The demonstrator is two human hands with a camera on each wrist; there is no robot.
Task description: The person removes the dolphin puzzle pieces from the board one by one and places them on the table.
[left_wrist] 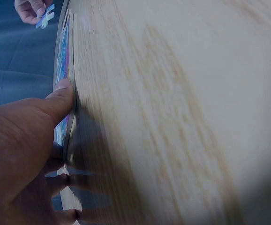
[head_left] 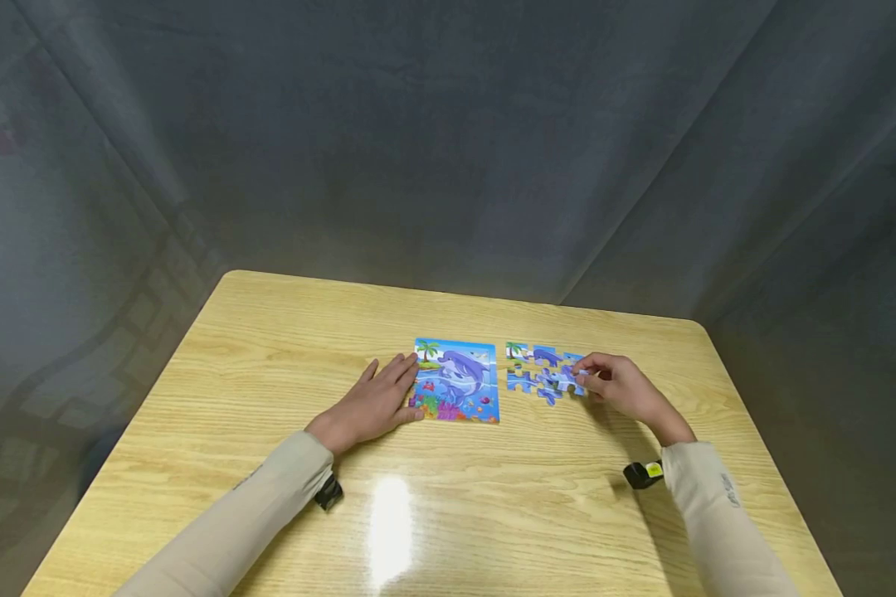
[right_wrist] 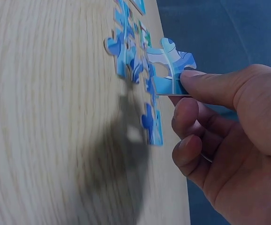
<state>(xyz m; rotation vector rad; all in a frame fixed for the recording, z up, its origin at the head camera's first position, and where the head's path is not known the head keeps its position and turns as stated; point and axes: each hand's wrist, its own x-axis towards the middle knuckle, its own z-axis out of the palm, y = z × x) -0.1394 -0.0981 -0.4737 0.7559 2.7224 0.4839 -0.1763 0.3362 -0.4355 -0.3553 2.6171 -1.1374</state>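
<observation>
One held piece [right_wrist: 174, 58], blue-white, knobbed, pinched in right grip [head_left: 625, 388]. One dolphin board [head_left: 459, 381]; left grip [head_left: 373, 404] wide, touching its left side. Loose pieces [head_left: 545, 356] right, count unclear.

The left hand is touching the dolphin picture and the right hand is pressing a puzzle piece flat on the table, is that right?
Not quite: the right hand is pinching the puzzle piece up off the table, as the right wrist view shows. The left hand is touching the dolphin picture.
</observation>
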